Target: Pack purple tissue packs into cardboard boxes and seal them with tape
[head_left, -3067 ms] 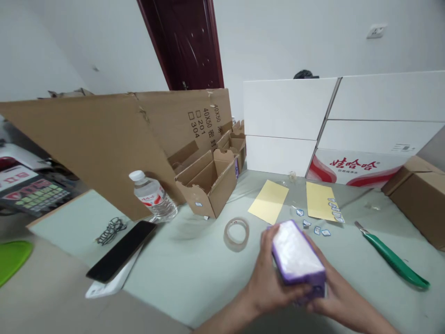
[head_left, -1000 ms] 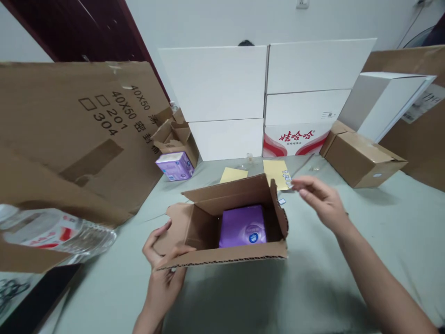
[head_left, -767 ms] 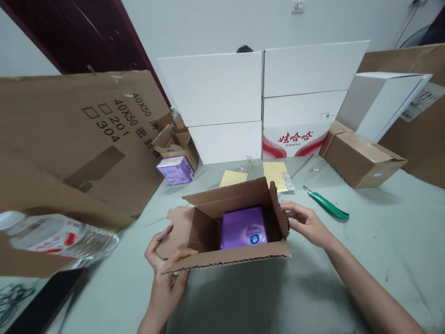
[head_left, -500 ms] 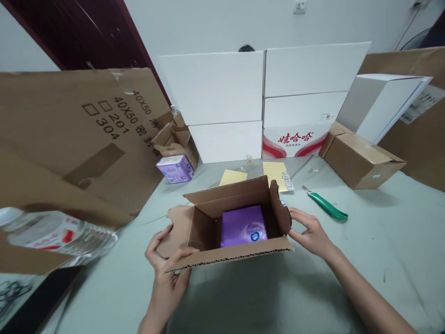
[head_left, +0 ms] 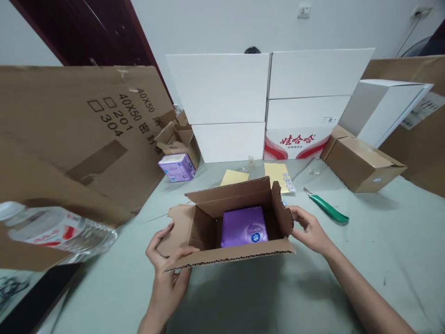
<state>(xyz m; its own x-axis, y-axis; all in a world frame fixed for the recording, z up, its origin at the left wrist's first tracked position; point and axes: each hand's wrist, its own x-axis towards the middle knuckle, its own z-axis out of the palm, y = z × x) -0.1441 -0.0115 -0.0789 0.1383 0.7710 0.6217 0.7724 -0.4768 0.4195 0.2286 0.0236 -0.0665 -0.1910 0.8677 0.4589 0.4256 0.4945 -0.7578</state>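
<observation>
- About a second ago the right hand [head_left: 311,231] hung free; now it meets the open carton [head_left: 229,257] at its 3 o'clock flap. Some fingertips are hidden, so I cannot tell whether it grips.
- The left hand [head_left: 169,273] is grasping the flaps at 8 o'clock.
- The purple pack [head_left: 242,227] lies inside, toward the 3 o'clock end; it looks properly loaded, though the flaps remain unfolded, so closing seems undone.
- On the bench [head_left: 104,287], clockwise from the carton: yellow sheets [head_left: 234,176] from 12 to nearly 2, a closed brown box [head_left: 359,162] at 2, a green-handled tool [head_left: 328,207] near 3, a bottle [head_left: 52,230] at 9, a second purple pack [head_left: 178,168] at 10.
- White panels [head_left: 219,88] screen 12 o'clock; a dark door [head_left: 93,28] stands toward 11.
</observation>
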